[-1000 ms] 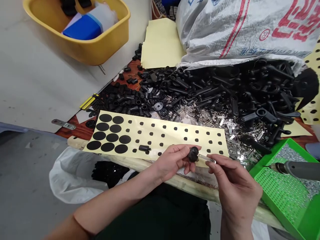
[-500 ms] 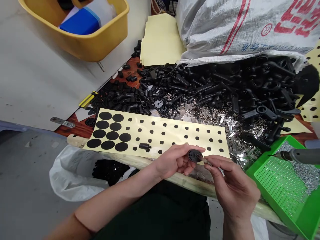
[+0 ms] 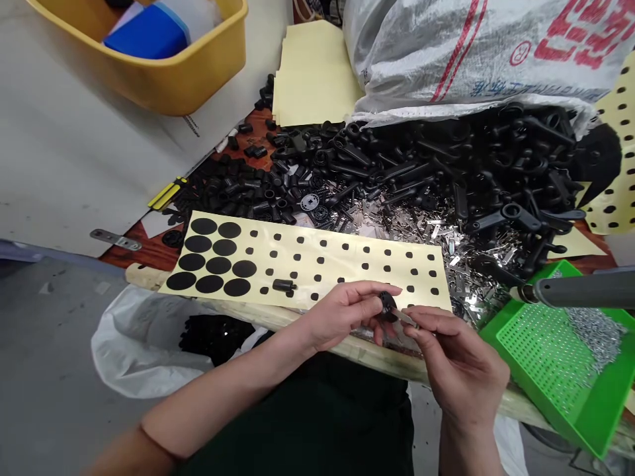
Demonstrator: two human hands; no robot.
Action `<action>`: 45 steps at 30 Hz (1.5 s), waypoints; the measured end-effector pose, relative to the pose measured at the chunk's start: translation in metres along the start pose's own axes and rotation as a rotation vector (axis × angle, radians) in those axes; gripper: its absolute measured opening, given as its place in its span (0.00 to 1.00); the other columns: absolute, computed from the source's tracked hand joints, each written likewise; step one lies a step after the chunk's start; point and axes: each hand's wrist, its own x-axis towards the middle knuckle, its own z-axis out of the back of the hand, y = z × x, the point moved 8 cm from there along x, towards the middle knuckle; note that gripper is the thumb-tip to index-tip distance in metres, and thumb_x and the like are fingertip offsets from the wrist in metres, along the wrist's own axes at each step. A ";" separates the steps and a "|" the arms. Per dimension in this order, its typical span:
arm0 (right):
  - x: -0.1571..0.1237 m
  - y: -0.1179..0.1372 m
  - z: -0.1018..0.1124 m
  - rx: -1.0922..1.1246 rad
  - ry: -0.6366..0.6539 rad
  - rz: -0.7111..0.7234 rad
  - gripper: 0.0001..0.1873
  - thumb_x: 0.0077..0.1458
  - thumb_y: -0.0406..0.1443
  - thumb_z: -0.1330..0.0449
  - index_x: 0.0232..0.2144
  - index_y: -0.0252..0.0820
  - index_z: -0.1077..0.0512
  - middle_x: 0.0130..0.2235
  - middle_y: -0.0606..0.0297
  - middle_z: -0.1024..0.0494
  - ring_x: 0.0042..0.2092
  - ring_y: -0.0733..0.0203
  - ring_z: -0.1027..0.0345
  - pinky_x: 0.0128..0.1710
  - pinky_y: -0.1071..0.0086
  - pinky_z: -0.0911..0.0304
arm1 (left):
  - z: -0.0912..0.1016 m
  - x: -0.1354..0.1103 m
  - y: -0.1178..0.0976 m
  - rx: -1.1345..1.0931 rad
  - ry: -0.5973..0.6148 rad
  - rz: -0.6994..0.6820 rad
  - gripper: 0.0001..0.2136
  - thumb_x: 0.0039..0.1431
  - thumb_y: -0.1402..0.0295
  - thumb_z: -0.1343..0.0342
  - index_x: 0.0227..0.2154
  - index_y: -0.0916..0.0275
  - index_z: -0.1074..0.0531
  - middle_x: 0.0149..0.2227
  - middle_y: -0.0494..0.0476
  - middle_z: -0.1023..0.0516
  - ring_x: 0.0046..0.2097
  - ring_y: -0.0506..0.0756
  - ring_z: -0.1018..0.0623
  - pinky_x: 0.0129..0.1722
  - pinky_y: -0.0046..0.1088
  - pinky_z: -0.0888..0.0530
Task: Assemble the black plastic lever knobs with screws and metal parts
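Note:
My left hand [image 3: 347, 314] pinches a small round black plastic part [image 3: 385, 305] between thumb and fingers at the near edge of the table. My right hand [image 3: 454, 360] is closed on a thin silvery metal strip [image 3: 407, 318], whose tip touches the black part. Both hands hover just over the front edge of a pale yellow backing sheet [image 3: 342, 261] dotted with large and small black round stickers. A short black plastic cylinder [image 3: 283, 285] lies on that sheet, left of my left hand.
A heap of black plastic levers [image 3: 471, 172] and small black tubes [image 3: 248, 192] covers the table beyond the sheet, with shiny metal clips [image 3: 446, 244] between. A green perforated tray [image 3: 560, 357] with screws and a grey powered screwdriver [image 3: 580, 291] sit at right. Yellow tub [image 3: 163, 86], woven sack [image 3: 471, 53] behind.
The black part has turned in my left fingers and the metal strip has come up against it. My hands have shifted slightly left and the screwdriver appears higher in view.

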 end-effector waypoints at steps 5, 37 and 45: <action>0.002 -0.001 -0.001 0.002 0.019 -0.001 0.08 0.47 0.27 0.34 0.32 0.43 0.23 0.34 0.62 0.19 0.37 0.59 0.24 0.35 0.66 0.27 | 0.006 0.001 0.001 0.043 -0.077 0.009 0.17 0.52 0.58 0.37 0.38 0.68 0.28 0.29 0.55 0.25 0.25 0.49 0.25 0.23 0.22 0.30; -0.006 -0.026 -0.008 -0.002 -0.041 -0.177 0.09 0.48 0.31 0.34 0.35 0.45 0.22 0.32 0.66 0.20 0.29 0.65 0.27 0.34 0.69 0.28 | 0.007 0.003 0.002 0.084 -0.133 0.026 0.19 0.50 0.57 0.36 0.39 0.68 0.28 0.24 0.54 0.25 0.24 0.49 0.26 0.25 0.25 0.29; -0.005 -0.025 -0.010 -0.015 -0.062 -0.186 0.08 0.48 0.31 0.34 0.33 0.45 0.22 0.31 0.68 0.19 0.29 0.66 0.26 0.33 0.73 0.28 | 0.007 0.003 0.002 0.061 -0.141 0.033 0.20 0.49 0.58 0.35 0.39 0.68 0.29 0.24 0.54 0.24 0.23 0.48 0.26 0.24 0.25 0.29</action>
